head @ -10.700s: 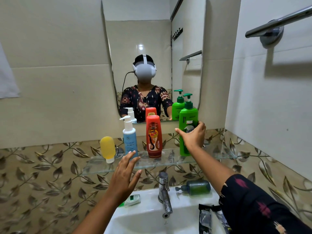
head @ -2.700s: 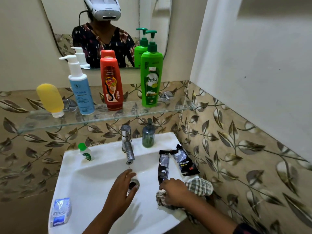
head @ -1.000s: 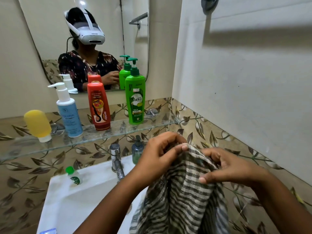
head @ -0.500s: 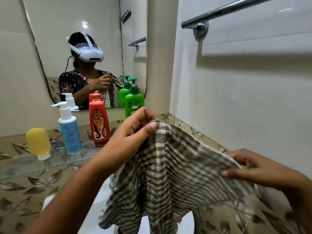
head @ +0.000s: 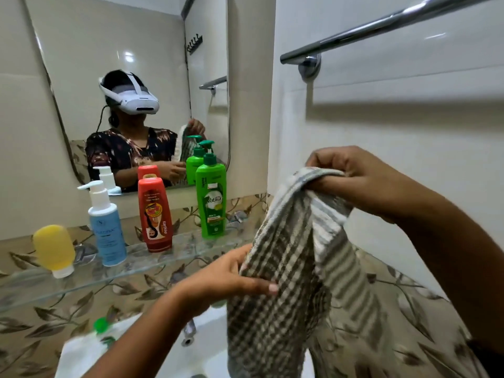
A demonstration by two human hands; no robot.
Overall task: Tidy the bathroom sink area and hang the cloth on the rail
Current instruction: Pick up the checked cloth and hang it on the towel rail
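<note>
A checked grey-and-white cloth (head: 289,274) hangs folded in front of me, over the sink. My right hand (head: 351,175) grips its top edge, held up near the right wall. My left hand (head: 229,282) pinches the cloth's left side lower down. The chrome towel rail (head: 381,25) runs along the right wall, above and beyond my right hand, with nothing on it. The cloth does not touch the rail.
A glass shelf (head: 174,255) under the mirror carries a yellow tube (head: 54,249), a blue pump bottle (head: 106,225), a red bottle (head: 155,214) and a green pump bottle (head: 211,195). The white sink (head: 174,356) with its tap (head: 189,332) lies below. A small green-capped bottle (head: 101,326) stands on its rim.
The cloth was lifted off the sink edge and spread between both hands. Now my right hand has risen with the top edge while my left hand has dropped to the cloth's side.
</note>
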